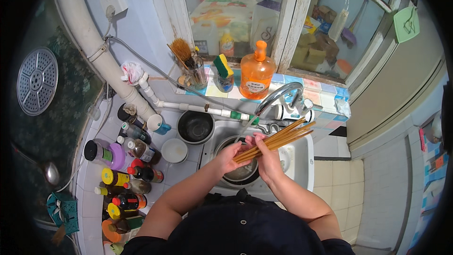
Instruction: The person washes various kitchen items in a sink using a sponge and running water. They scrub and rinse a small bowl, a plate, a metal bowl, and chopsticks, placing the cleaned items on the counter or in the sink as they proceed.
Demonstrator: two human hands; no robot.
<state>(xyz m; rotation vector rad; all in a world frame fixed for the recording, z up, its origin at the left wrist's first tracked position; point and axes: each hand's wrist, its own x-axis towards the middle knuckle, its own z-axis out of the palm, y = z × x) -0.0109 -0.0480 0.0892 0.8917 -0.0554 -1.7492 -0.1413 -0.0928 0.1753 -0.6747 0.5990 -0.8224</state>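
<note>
A bundle of brown chopsticks lies slantwise across my hands above the sink. My left hand is closed around its lower-left end. Farther along, my right hand grips the bundle's middle, and the other ends fan out to the right. Under my hands, a round metal basin sits in the sink, partly hidden by them. From the curved chrome faucet, a thin stream of water runs down just beyond my fingers.
Left of the sink are a dark pan, a white bowl and several seasoning bottles. An orange soap bottle, a sponge in a glass and a brush line the window ledge. A white pipe runs behind.
</note>
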